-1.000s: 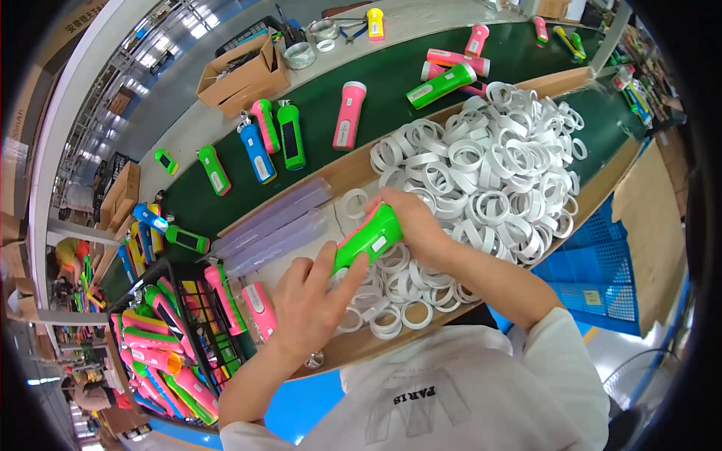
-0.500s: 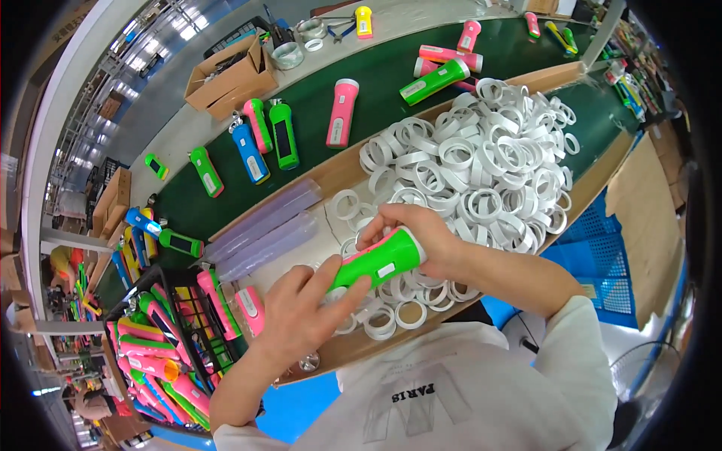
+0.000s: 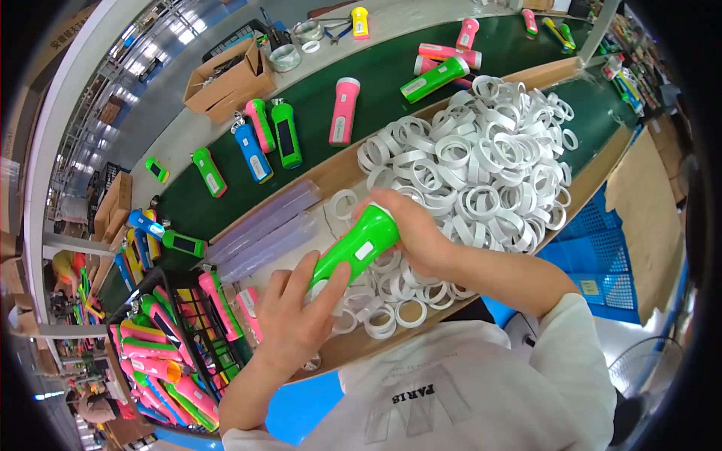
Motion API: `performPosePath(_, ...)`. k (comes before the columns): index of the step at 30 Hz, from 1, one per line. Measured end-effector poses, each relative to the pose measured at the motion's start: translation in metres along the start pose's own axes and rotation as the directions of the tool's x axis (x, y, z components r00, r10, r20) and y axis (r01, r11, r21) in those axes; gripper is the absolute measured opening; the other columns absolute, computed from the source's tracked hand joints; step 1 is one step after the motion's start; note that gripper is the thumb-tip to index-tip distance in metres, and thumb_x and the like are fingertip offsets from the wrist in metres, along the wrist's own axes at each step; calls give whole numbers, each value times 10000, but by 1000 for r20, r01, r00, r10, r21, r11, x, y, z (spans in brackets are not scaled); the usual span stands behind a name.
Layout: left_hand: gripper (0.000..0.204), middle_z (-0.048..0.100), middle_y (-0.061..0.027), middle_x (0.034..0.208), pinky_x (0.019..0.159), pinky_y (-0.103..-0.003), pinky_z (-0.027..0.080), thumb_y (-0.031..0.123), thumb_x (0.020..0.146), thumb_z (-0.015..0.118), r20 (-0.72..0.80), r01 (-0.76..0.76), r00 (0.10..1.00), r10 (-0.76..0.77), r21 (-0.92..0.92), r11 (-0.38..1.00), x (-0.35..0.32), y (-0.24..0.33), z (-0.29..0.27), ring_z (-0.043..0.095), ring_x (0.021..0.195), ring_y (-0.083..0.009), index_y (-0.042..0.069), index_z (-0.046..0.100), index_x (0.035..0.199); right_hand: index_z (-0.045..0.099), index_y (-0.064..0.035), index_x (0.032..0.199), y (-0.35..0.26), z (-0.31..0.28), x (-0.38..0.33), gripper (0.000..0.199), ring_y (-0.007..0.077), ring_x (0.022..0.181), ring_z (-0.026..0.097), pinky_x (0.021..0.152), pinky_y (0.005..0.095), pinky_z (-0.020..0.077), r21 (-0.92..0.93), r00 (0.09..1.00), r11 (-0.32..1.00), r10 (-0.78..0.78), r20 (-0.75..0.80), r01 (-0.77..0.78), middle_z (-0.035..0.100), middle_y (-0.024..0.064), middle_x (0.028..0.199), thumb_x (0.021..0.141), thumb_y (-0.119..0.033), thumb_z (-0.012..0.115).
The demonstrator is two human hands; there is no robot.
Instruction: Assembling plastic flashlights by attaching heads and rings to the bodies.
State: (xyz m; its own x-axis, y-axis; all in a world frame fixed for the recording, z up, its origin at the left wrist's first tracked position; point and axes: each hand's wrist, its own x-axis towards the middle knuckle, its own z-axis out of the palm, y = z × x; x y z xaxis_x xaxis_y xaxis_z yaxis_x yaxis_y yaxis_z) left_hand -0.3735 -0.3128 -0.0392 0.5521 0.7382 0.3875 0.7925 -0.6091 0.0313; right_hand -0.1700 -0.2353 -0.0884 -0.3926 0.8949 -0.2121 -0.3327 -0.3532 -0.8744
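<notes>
Currently held, green flashlight (image 3: 353, 248): is being gripped in both hands above the cardboard tray (image 3: 556, 73), its wide head slanting up to the right, its narrower body running down to the left.
Left hand (image 3: 297, 319): the lower end of the body is being grasped between the fingers.
Right hand (image 3: 417, 237): the head end is being clasped; the fingertips are being hidden by it, so their exact placing cannot be told.
White rings (image 3: 481, 165): are being held in a loose heap in the tray, beyond and to the right of the flashlight, with more below it.
Translucent strips (image 3: 274, 214): are being borne by the tray's left part.
Black basket (image 3: 197, 312): pink, green and blue flashlights are being held in it, left of the left hand.
Green belt (image 3: 312, 116): a pink flashlight (image 3: 344, 113) and a blue flashlight (image 3: 252, 150) are being supported on it, beyond the tray.
Open cardboard box (image 3: 226, 90): is being supported past the belt.
</notes>
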Motion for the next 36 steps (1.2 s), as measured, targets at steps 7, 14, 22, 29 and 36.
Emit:
performPosePath(7, 499, 652, -143, 1069, 656, -353, 500, 110, 662, 795, -107, 232, 940, -325, -501, 834, -19, -2, 23, 616, 772, -284, 90, 640, 1136, 467, -54, 1334, -19, -3, -3, 508, 233, 1192, 504, 973, 370, 407, -302, 965, 936, -108, 240, 179, 542, 97, 1258, 991, -418, 382)
performPosePath(14, 403, 668, -165, 1078, 640, -321, 504, 197, 702, 759, 37, -6, 998, 45, -699, 715, -28, -5, -21, 646, 767, -265, 66, 701, 1078, 653, -45, 993, -32, 19, -65, 333, 290, 918, 639, 846, 419, 519, -276, 438, 350, -575, 692, 895, 618, 121, 1010, 812, -323, 627)
performPosePath(22, 479, 676, -140, 1091, 873, -312, 495, 31, 688, 782, 610, 649, 756, -238, -746, 148, -37, -6, -28, 655, 1003, -230, 23, 662, 1152, 634, -64, 1084, -25, 33, -48, 302, 271, 963, 665, 797, 384, 551, -330, 840, 819, -297, 455, 469, 672, 142, 1009, 913, -279, 509)
performPosePath(29, 457, 664, -139, 995, 640, -346, 523, 154, 674, 823, -34, 247, 960, -279, -370, 895, -35, 13, 12, 649, 783, -270, 68, 662, 1094, 594, -24, 1071, -5, 18, 11, 356, 199, 847, 653, 744, 309, 532, 7, 954, 974, 222, 202, -228, 679, 169, 949, 973, -327, 436)
performPosePath(36, 611, 656, -152, 1046, 801, -337, 513, 97, 700, 818, -147, 264, 931, -333, -359, 895, -44, 31, 23, 636, 884, -262, -22, 543, 1233, 530, -32, 1186, 4, 4, -13, 487, 225, 1137, 560, 981, 359, 435, -26, 953, 982, -175, 246, 187, 595, 109, 1156, 963, -462, 477)
